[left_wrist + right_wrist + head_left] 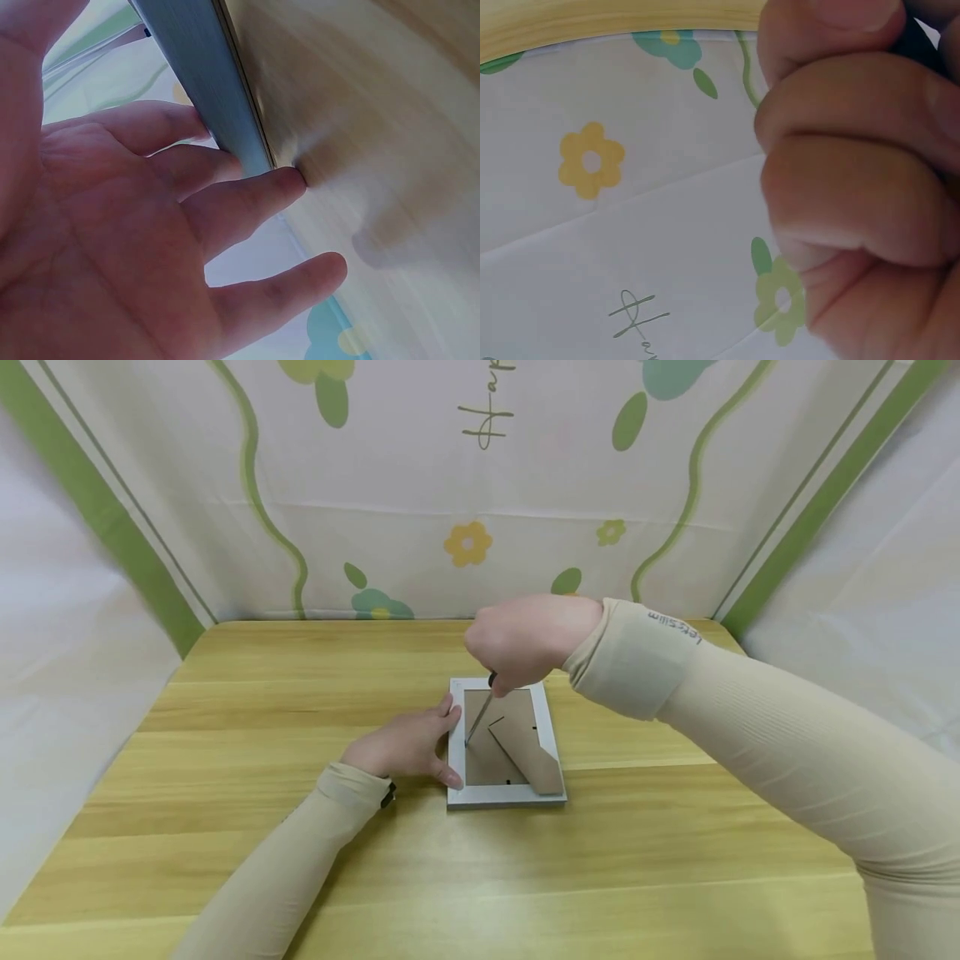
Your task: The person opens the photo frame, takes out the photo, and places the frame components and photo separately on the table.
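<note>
"Where is the picture frame [495,794] from where you stand?"

"Flat on the wooden table [300,860], back side up. Its pale silvery border runs round a brown backing board [480,768], and a stand flap [527,750] lies slantwise over that, its wide end reaching across the border at the near right corner."

"And the left hand [408,743]?"

"At the frame's left side. Its fingers are spread and fairly straight, the thumb well apart from them near the close left corner. From the palm side I see fingertips against the frame's outer edge, and another finger reaching down to the tabletop. It rests against the frame rather than wrapping round it."

"What has the right hand [525,639] got?"

"A tool with a thin metal shaft [478,720]. The fingers are curled tightly round its dark handle, most of which they hide. The hand is above the far part of the frame, and the shaft slants down to the left inner edge of the border."

"Does the tip touch the board there?"

"I can't tell; it's too small. There's a dark tab [508,782] at the near inner edge, though, and another at the right."

"And behind it all?"

"A white curtain [562,468] with flowers and green leaves. Both arms wear beige sleeves [772,752]."
</note>
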Tool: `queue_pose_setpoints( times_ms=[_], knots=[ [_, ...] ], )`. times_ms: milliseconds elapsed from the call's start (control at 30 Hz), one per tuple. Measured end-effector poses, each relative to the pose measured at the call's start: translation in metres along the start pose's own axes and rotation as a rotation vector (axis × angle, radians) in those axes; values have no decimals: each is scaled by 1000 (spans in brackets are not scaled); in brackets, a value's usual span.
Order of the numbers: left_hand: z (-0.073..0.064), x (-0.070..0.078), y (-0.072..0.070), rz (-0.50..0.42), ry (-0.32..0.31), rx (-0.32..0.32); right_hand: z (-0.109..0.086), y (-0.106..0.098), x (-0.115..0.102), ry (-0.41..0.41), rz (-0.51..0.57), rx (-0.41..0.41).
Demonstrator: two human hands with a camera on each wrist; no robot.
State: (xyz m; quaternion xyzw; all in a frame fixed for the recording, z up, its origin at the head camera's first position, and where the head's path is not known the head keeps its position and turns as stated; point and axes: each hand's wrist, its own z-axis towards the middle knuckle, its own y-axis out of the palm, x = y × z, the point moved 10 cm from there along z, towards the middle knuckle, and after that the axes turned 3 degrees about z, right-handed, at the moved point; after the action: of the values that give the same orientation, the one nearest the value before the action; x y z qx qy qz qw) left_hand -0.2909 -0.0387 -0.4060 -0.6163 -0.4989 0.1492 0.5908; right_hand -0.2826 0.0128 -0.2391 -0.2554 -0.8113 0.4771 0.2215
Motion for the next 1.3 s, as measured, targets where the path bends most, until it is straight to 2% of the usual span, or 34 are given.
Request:
queue_pose_setpoints(
  times_ms=[267,500,700,967,1100,1300],
  knots=[
    [0,0,-1,-11,8,4,6,-8,-12,19,-67,-17],
    [-1,2,-2,-23,27,16,8,-16,-26,15,-124,11],
    [-3,0,-3,-18,18,27,12,-20,-33,8,-163,19],
    [-3,0,-4,-26,3,27,13,-24,-35,33,-181,26],
    [-3,-1,-3,-33,-15,15,14,-25,-36,21,-207,31],
    [-2,0,-1,-21,-17,-3,8,-19,-24,11,-193,42]
  ],
)
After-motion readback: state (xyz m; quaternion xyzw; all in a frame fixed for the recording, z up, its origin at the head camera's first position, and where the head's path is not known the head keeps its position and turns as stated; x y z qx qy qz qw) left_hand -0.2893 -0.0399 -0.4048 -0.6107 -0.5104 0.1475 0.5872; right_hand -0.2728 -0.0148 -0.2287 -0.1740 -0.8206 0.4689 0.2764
